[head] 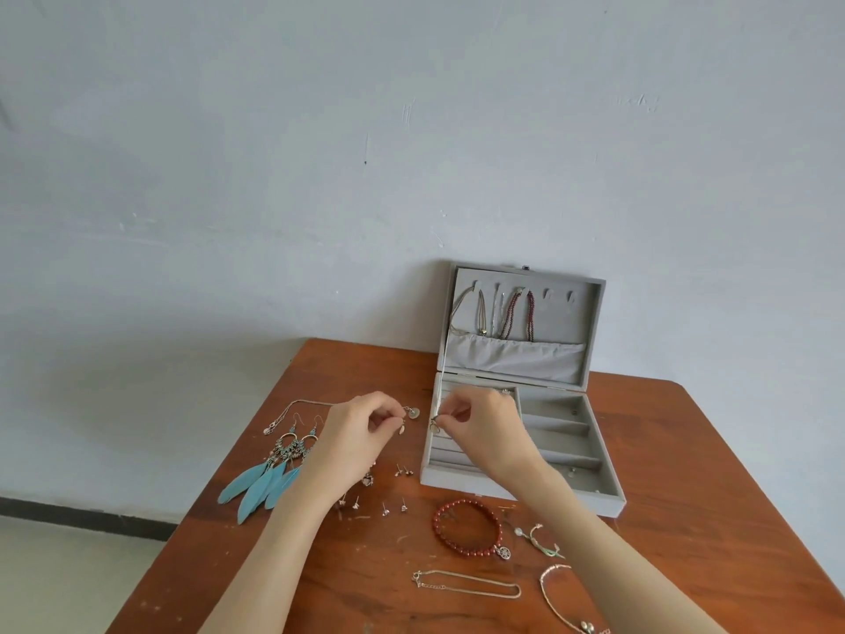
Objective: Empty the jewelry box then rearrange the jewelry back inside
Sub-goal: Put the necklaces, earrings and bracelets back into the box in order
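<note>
Four strands hang inside the open jewelry box (pixel 590 455) lid (pixel 590 322).

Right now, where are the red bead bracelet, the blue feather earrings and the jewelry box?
red bead bracelet (pixel 438 528): head view, left arc of beads.
blue feather earrings (pixel 256 485): head view, a feather.
jewelry box (pixel 590 496): head view, front wall.

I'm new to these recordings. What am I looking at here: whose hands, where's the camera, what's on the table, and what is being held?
No machine here: a person's bare hands, filmed by one camera worn on the head, looking down. An open grey jewelry box stands on a wooden table, chains hanging in its lid. Laid out are blue feather earrings, small stud earrings, a red bead bracelet and a thin chain bracelet. The left hand pinches a small pendant; the right hand has a grip on a thin necklace chain running up to the lid.
</note>
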The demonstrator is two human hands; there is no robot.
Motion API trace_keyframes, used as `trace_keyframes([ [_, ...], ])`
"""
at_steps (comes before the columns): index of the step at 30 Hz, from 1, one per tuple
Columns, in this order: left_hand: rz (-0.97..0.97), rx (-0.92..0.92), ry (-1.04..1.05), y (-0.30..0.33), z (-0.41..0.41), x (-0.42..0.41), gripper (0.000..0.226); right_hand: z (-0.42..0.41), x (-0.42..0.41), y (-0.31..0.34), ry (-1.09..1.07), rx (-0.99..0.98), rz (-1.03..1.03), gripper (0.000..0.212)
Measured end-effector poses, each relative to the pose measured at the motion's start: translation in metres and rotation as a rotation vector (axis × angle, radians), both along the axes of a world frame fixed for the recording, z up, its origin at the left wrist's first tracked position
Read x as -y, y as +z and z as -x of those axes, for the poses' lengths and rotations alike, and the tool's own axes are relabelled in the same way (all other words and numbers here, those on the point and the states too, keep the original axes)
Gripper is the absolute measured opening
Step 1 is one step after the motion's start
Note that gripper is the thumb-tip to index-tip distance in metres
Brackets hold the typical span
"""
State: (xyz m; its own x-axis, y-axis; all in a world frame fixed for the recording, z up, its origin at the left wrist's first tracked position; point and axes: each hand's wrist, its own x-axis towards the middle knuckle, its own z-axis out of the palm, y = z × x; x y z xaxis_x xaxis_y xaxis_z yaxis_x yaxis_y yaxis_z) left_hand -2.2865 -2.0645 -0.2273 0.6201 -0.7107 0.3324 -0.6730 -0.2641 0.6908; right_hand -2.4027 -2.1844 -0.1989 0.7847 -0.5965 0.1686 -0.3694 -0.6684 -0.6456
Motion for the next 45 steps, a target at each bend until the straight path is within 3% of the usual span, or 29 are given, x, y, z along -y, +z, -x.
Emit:
trace_keyframes([
  [7,0.066,0.111,-0.097,0.045,0.023,0.003,0.01,0.04,0.02,0.017,0.034,0.089,-0.076,0.014],
  [12,-0.089,0.109,-0.204,0.06,0.042,0.011,0.011,0.059,0.03,0.026,0.052,0.085,-0.053,0.01],
  [19,-0.08,0.095,-0.203,0.066,0.058,0.022,0.011,0.074,0.042,0.027,0.057,0.112,-0.137,0.009],
  [28,-0.368,-0.04,-0.25,0.038,0.054,0.052,0.007,0.063,0.059,0.005,0.165,-0.123,-0.175,0.007],
  [45,-0.362,-0.058,-0.114,0.017,0.029,0.133,0.014,0.01,0.119,-0.008,0.051,-0.258,-0.195,0.016],
])
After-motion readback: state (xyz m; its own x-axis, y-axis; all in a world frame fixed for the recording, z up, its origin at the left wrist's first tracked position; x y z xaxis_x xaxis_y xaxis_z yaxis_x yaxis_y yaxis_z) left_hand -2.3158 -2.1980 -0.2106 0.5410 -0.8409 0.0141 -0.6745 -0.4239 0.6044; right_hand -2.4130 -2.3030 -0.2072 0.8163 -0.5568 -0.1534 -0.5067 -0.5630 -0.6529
